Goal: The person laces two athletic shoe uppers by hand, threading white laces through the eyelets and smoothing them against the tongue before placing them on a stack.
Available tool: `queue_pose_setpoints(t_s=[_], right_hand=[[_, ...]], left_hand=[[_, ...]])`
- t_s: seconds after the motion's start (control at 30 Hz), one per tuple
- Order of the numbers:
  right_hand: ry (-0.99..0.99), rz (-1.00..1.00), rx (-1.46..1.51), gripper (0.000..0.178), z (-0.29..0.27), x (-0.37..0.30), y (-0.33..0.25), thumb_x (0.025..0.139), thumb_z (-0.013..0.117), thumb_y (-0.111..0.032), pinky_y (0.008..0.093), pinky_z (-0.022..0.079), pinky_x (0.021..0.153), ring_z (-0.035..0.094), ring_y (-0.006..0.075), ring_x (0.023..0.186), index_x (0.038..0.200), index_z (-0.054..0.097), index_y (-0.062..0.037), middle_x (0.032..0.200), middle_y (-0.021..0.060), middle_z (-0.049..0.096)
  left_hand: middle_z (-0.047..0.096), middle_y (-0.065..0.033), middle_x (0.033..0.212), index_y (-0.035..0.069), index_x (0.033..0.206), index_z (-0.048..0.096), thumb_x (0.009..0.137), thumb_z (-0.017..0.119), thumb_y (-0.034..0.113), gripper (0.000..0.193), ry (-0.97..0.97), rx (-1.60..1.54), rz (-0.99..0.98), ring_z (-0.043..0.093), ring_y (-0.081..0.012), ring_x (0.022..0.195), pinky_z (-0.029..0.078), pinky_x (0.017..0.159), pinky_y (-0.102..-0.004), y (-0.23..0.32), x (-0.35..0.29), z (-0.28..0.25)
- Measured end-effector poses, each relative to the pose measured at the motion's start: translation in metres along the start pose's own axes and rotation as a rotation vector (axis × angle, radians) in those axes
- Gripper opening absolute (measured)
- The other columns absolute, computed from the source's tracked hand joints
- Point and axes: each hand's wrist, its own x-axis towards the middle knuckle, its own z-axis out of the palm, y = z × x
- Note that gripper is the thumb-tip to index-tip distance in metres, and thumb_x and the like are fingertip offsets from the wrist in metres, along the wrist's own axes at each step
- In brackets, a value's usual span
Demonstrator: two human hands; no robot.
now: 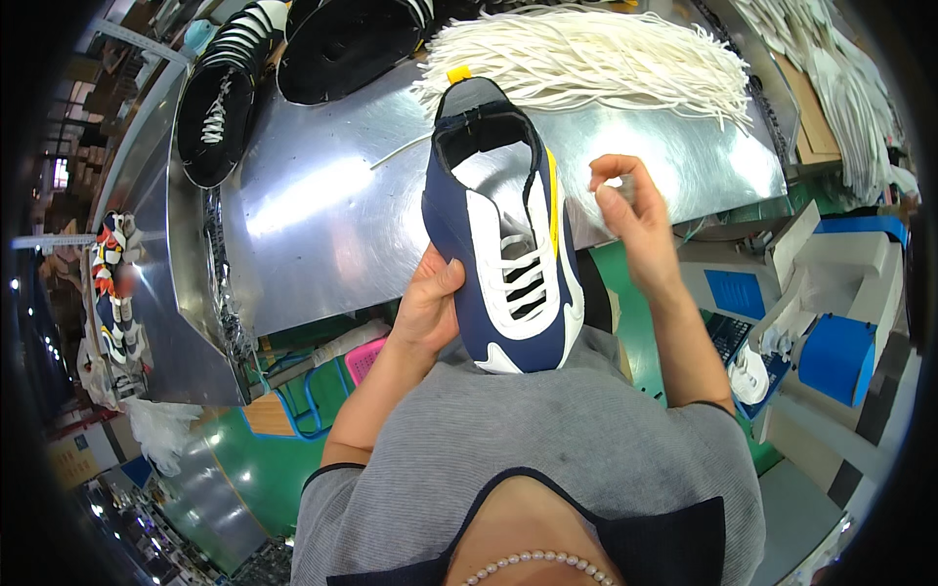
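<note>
A navy and white shoe upper [459, 220] with a yellow side stripe stands lengthwise in front of my chest, its toe toward me. White lace [526, 283] crosses its throat in several rows. My left hand [430, 301] grips the navy side near the toe, with the thumb on top. To the right of the shoe, my right hand [633, 203] is raised off it, thumb and forefinger bent together in a pinch. What lies between those fingertips, if anything, is too small to tell. A loose white lace end [399, 153] lies on the metal table at the shoe's left.
On the metal table [322, 230], a big bundle of white laces [586, 61] lies at the back. Black shoe uppers [210, 127] rest at the back left. A machine with blue panels [835, 359] stands right, near a white shoe [749, 377]. A pink basket [364, 358] sits below the table edge.
</note>
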Motion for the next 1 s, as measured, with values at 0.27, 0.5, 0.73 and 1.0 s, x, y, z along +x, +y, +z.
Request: queue_pose_setpoints(t_s=[0.27,0.5,0.73,1.0], right_hand=[[-0.033,0.254,0.731,0.034,0.034,0.011,0.022,0.095,0.064,-0.014,0.0321,0.058,0.089,0.069,0.0184,0.098,0.123,0.054,0.0036,0.115,0.015,0.068],[-0.176,0.445,0.818,0.037,0.052,0.024,0.024,0.097,0.063,-0.018,0.0326,0.055,0.094,0.068,0.0198,0.102,0.125,0.053,0.0031,0.118,0.0148,0.067],[-0.231,0.552,0.68,0.04,0.064,0.031,0.034,0.098,0.063,-0.023,0.0351,0.055,0.093,0.067,0.0219,0.105,0.126,0.056,0.0036,0.118,0.0163,0.067],[-0.108,-0.049,-0.215,0.015,0.064,0.018,0.011,0.09,0.069,-0.002,0.0162,0.031,0.054,0.04,-0.0016,0.063,0.105,0.068,-0.0044,0.077,-0.0094,0.051]], left_hand=[[0.053,-0.0102,0.144,0.005,0.15,0.035,0.093,0.068,0.017,0.067,0.121,0.084,0.17,0.052,-0.0267,0.131,0.039,0.114,-0.0422,0.025,0.009,-0.001],[0.051,-0.0108,0.144,0.006,0.149,0.036,0.094,0.067,0.018,0.064,0.116,-0.027,0.238,0.05,-0.0268,0.133,0.04,0.113,-0.0431,0.035,0.002,-0.015],[0.052,-0.0101,0.143,0.006,0.148,0.038,0.096,0.064,0.018,0.059,0.103,-0.179,0.221,0.051,-0.0263,0.132,0.04,0.114,-0.0433,0.031,-0.003,-0.028],[0.054,-0.0087,0.14,0.008,0.146,0.039,0.098,0.062,0.018,0.055,0.174,-0.036,0.271,0.053,-0.0245,0.13,0.043,0.111,-0.0421,0.04,-0.011,-0.028]])
